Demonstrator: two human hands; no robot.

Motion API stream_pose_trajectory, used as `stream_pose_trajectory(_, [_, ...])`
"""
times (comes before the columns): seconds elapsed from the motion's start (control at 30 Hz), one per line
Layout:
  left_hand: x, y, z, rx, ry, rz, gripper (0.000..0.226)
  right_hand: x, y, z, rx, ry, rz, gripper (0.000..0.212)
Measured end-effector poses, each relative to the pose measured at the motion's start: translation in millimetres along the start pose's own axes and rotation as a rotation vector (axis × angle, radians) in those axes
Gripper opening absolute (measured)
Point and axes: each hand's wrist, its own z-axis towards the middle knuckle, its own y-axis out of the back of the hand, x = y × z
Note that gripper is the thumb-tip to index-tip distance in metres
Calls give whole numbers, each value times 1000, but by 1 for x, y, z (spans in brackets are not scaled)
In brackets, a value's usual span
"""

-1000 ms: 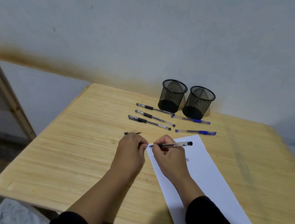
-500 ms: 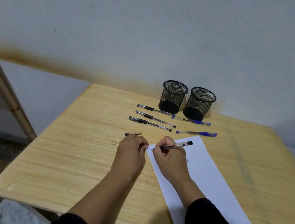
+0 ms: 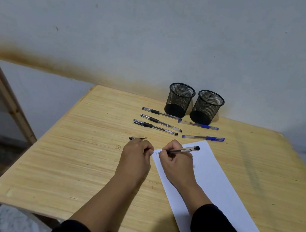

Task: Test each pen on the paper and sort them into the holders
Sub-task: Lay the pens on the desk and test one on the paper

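My right hand (image 3: 176, 165) grips an uncapped black pen (image 3: 183, 150) with its tip on the top left corner of the white paper (image 3: 216, 188), where faint scribbles show. My left hand (image 3: 136, 156) rests curled beside that corner, its fingertips at the paper's edge. A black pen cap (image 3: 137, 138) pokes out just beyond its knuckles; whether the fingers hold it is hidden. Three black pens (image 3: 158, 120) and two blue pens (image 3: 203, 137) lie further back. Behind them stand two black mesh holders, the left holder (image 3: 180, 100) and the right holder (image 3: 207, 107).
Everything sits on a wooden table (image 3: 78, 157) pushed against a pale wall. A second wooden frame (image 3: 2, 91) stands off to the left across a gap. Both holders look to have nothing in them.
Both hands have stayed in place while the pen shifts slightly on the paper corner. The view has only drifted a little.
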Motion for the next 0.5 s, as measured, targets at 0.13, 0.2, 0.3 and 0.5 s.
stream_pose_trajectory(0.13, [-1, 0, 0, -1, 1, -3, 13, 2, 1, 0, 3, 4, -26, 13])
stream_pose_trajectory(0.2, [-1, 0, 0, -4, 2, -7, 14, 2, 1, 0, 1, 6, -30, 13])
stream_pose_trajectory(0.3, [-1, 0, -1, -8, 3, -11, 13, 2, 0, 0, 1, 12, -42, 11])
stream_pose_trajectory(0.5, [-2, 1, -1, -19, -2, -12, 13, 2, 0, 0, -9, 21, -55, 13])
